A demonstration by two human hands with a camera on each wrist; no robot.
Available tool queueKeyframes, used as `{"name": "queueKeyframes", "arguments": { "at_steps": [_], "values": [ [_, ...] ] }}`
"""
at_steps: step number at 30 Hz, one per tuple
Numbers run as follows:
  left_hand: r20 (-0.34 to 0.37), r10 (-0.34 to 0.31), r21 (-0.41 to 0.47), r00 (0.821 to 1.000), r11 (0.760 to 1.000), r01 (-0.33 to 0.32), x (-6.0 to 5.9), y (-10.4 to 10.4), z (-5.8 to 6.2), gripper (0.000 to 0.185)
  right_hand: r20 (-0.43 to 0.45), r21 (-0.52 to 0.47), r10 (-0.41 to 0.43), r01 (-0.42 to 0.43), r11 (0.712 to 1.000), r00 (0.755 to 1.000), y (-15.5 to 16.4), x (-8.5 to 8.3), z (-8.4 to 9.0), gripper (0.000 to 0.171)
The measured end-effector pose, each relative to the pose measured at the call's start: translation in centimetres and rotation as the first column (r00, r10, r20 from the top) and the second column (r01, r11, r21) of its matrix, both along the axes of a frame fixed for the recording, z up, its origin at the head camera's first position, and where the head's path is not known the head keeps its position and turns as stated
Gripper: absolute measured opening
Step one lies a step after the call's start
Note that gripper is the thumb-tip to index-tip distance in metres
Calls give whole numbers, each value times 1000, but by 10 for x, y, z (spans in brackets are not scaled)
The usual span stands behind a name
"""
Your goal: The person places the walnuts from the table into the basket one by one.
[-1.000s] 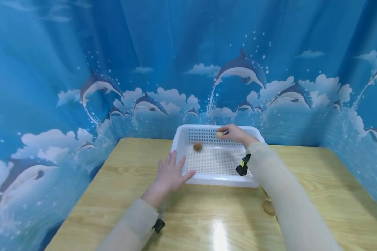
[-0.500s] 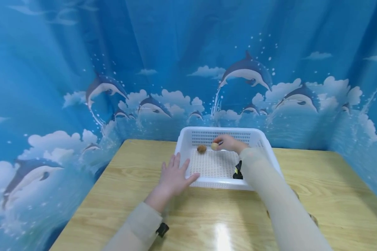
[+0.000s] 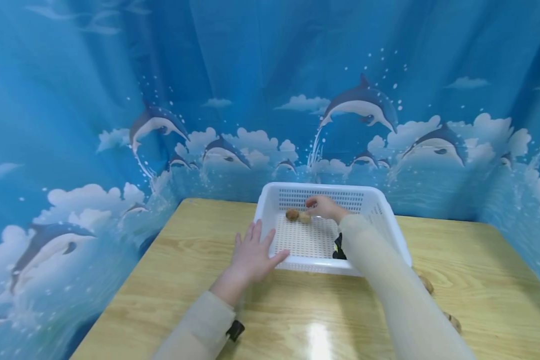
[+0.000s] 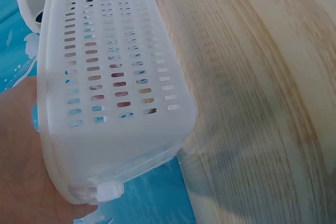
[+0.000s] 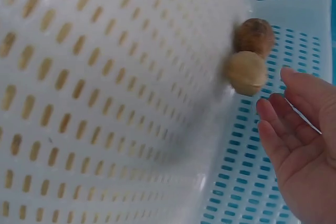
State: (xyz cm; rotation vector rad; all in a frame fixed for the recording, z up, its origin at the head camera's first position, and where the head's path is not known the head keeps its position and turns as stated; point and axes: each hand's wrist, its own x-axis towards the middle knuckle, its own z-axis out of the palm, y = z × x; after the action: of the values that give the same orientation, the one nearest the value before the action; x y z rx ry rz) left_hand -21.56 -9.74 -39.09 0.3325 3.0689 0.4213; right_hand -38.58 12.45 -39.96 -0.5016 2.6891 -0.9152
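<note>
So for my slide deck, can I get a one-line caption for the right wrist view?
Open right hand beside two brown nuts lying together on the white basket floor.

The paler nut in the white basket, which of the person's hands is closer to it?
Right. The right hand hovers open just beside the paler nut, not touching it. The left hand rests on the basket at its near left corner.

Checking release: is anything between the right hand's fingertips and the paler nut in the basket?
Nothing. In the right wrist view only bare perforated basket floor separates the right hand from the paler nut, which touches the darker nut.
</note>
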Motion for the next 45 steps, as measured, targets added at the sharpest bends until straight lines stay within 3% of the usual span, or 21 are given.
{"name": "queueKeyframes", "arguments": {
  "at_steps": [8, 14, 19, 27, 45],
  "values": [
    [-12, 4, -32, 1000, 999, -4, -1, -2, 1, 80, 13, -66, -18, 19, 998, 1000, 22, 6, 38, 45],
    [-19, 2, -30, 1000, 1000, -3, -4, -5, 4, 79, -23, -79, 5, -6, 997, 1000, 50, 24, 73, 54],
    [-5, 4, -22, 1000, 1000, -4, -6, -5, 4, 80, -8, -135, 4, -5, 991, 1000, 75, 43, 88, 60],
    [0, 21, -20, 1000, 1000, -21, -7, -6, 3, 80, 36, -168, 20, -13, 986, 999, 102, 68, 83, 64],
    [23, 13, 3, 1000, 1000, -13, -4, -1, -2, 79, 10, -192, -43, 44, 980, 999, 147, 128, 62, 64]
  ]
}}
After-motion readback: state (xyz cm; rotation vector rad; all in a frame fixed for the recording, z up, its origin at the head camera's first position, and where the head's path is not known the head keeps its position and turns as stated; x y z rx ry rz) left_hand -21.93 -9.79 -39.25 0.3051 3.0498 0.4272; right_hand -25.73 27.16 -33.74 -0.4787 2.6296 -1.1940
